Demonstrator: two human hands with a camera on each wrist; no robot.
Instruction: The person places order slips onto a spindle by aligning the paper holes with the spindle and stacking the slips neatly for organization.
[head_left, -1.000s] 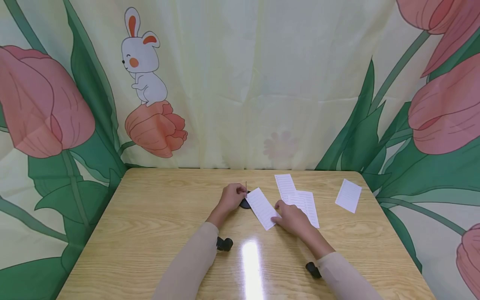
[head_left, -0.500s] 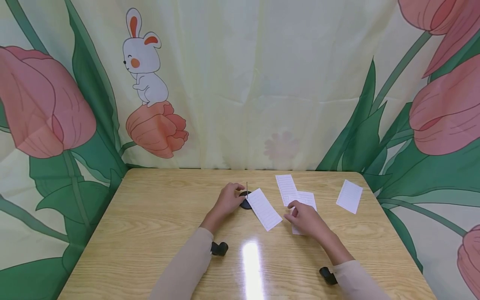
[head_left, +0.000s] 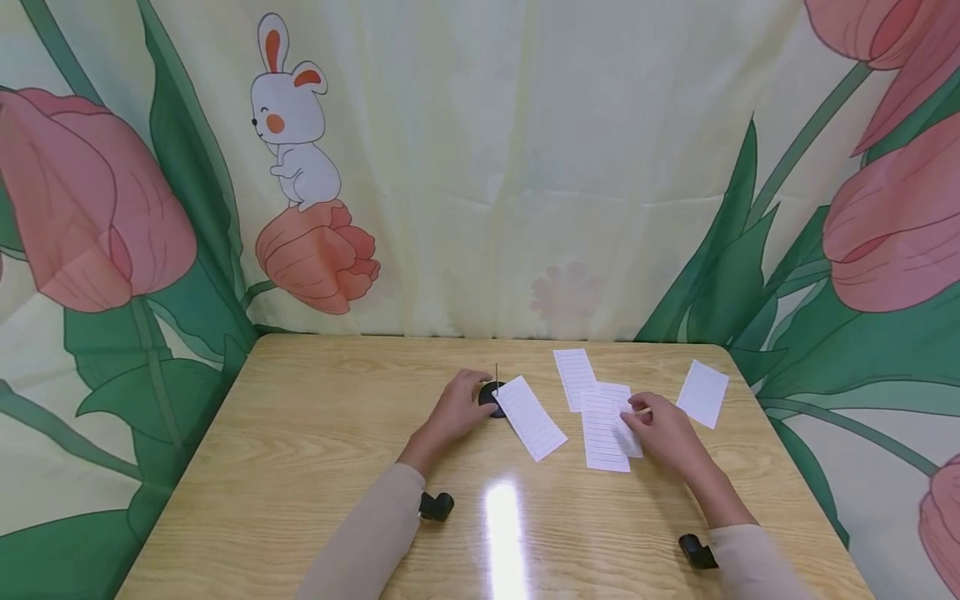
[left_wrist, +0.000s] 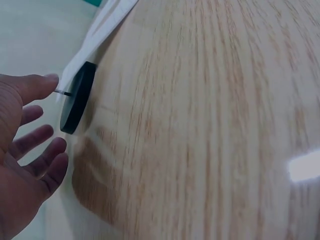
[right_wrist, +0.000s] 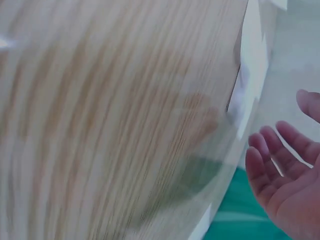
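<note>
A receipt spike (head_left: 491,402), a black round base with a thin upright rod, stands on the table. My left hand (head_left: 454,407) is beside it with fingers loosely spread; in the left wrist view the thumb (left_wrist: 37,87) appears near the rod. One lined paper slip (head_left: 531,419) lies with its upper left corner at the rod; whether the rod pierces it I cannot tell. My right hand (head_left: 665,427) hovers at the right edge of overlapping slips, its fingers (right_wrist: 292,160) loosely bent and holding nothing. The front slip (head_left: 604,437) partly covers another.
Behind the overlapping slips lies another lined slip (head_left: 573,373). A separate white slip (head_left: 702,392) is near the table's right edge. The wooden table (head_left: 315,417) ends at a printed curtain (head_left: 450,167). Black wrist cameras (head_left: 437,506) sit under both sleeves.
The right hand has let go of the slip at the spike and moved right, past the overlapping slips. The left thumb and fingers have parted from their grip near the rod.
</note>
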